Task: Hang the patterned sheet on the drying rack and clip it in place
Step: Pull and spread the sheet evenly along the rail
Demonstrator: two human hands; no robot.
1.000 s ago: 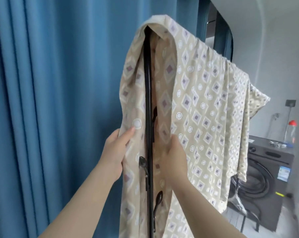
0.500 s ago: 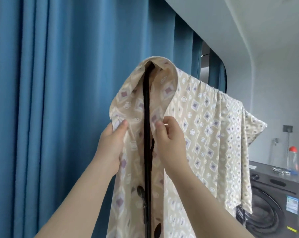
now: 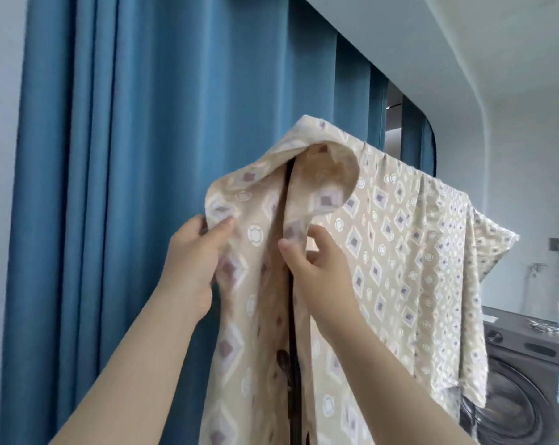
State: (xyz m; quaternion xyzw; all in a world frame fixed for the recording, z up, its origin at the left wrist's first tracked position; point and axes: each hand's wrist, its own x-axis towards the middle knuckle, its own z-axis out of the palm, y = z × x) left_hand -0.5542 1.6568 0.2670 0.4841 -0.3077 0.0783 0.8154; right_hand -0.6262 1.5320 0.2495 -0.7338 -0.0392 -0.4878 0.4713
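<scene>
- Head view, both hands up at the near end of the drying rack (image 3: pixel 290 175); the patterned sheet (image 3: pixel 400 239) is already draped over the top bar, hanging down both sides and running off to the right
- left hand (image 3: pixel 193 261) pinches the sheet's left-side edge between thumb and curled fingers; right hand (image 3: pixel 318 271) has thumb and fingers curled on the opposite edge, right by the black upright; looks like a pinch too
- my read: hanging is basically done and this is the tidy-the-end bit before clipping; next move needs both edges pulled even around the pole, then one hand freed to fetch a clip
- no clip in either hand; some small shiny stuff sits on the washing machine (image 3: pixel 528 358) far right; could be clips, too small to tell
- top bar is totally under fabric; the rack's foot is cut off; blue curtain (image 3: pixel 143 187) behind it all
</scene>
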